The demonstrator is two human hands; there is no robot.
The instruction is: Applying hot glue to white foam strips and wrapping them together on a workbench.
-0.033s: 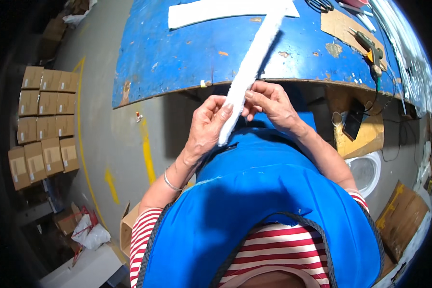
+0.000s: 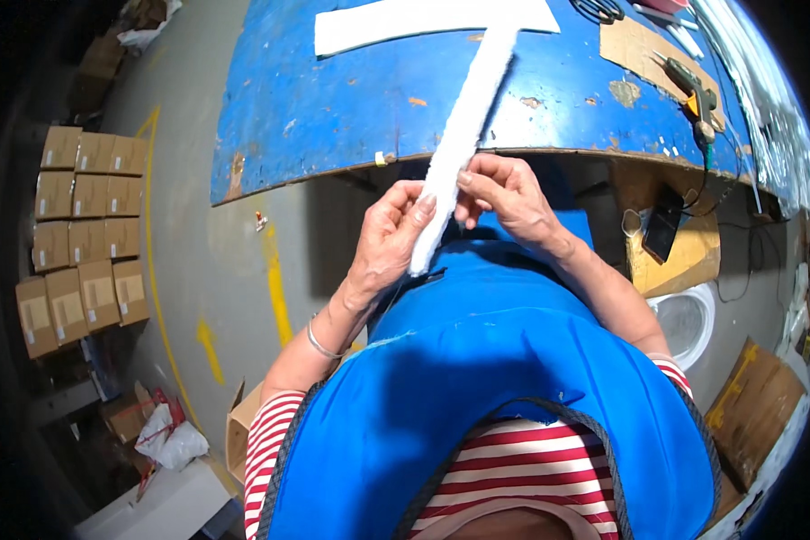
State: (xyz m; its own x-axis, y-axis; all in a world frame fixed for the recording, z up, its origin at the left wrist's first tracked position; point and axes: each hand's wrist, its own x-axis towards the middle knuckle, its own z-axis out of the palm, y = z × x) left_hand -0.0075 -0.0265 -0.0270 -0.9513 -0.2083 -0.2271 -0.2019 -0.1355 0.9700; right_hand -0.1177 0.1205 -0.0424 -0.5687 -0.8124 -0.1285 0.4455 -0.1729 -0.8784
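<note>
White fuzzy strip (image 2: 463, 126) slants from lap (image 2: 504, 270) out over blue table (image 2: 333, 117). Left hand (image 2: 389, 234) pinches its near end, thumb on top, likely for steadiness; right hand (image 2: 510, 200), fingers curled, at its right edge, can't tell if gripping.

Left grip (image 2: 389, 232) pinches, right grip (image 2: 513, 200) curls just beside it, both forearms (image 2: 614, 292) angled inward.

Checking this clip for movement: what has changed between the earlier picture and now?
The far part of the white strip has swung a little to the left; its tip blends into the white flat piece behind it. No grip visibly taken or released. Unchanged: the left hand holding the strip, the right hand beside it, the flat piece on the table.
</note>
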